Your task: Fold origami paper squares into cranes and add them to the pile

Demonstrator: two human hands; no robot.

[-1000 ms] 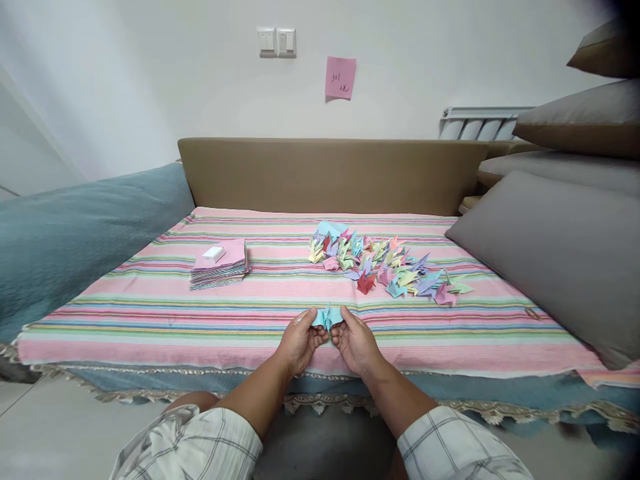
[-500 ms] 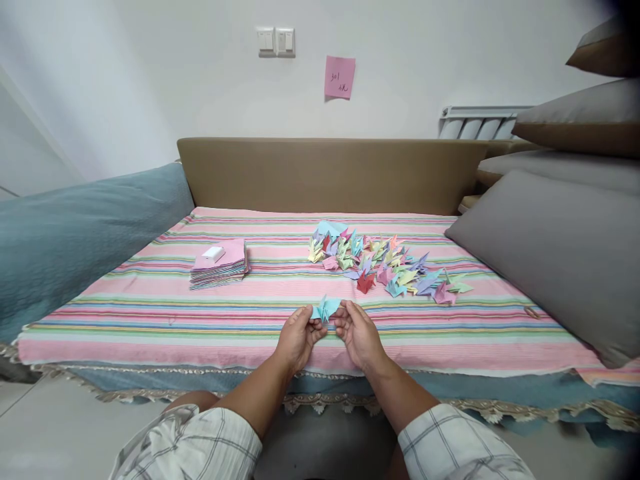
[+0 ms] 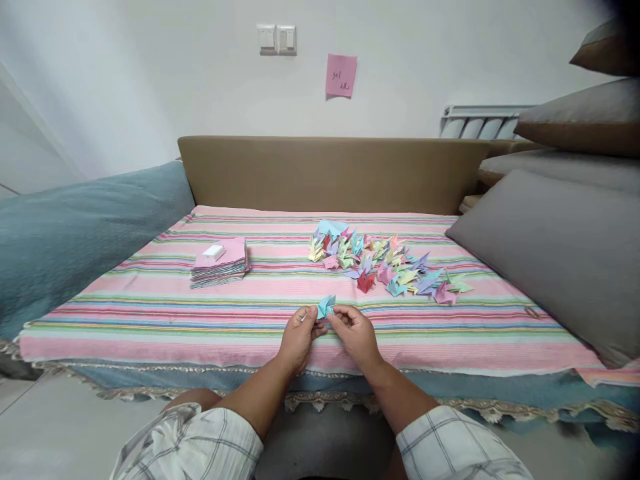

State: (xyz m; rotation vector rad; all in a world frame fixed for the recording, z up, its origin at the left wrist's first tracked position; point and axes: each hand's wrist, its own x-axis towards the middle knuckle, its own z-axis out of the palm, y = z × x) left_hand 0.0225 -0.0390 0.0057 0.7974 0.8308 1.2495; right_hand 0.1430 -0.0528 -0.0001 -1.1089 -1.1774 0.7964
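Observation:
A light-blue paper crane (image 3: 327, 306) is held between my two hands, above the near part of the striped cloth. My left hand (image 3: 299, 337) pinches its left side between thumb and fingers. On the other side, my right hand (image 3: 354, 331) has thumb and fingertips closed on its lower right part. The fingers cover some of the folds. Beyond my hands lies a spread of folded paper cranes (image 3: 385, 273) in pink, yellow, green, purple, red and blue.
A stack of square coloured paper (image 3: 220, 267) sits to the left, with a small white block (image 3: 214, 252) on top. Grey cushions (image 3: 550, 253) pile up at the right. The sofa backrest (image 3: 325, 173) stands behind the striped cloth (image 3: 150, 313).
The crane has turned and its wings no longer spread out sideways. My right hand has shifted its grip inward, thumb now on the crane's lower part. The left hand keeps its pinch.

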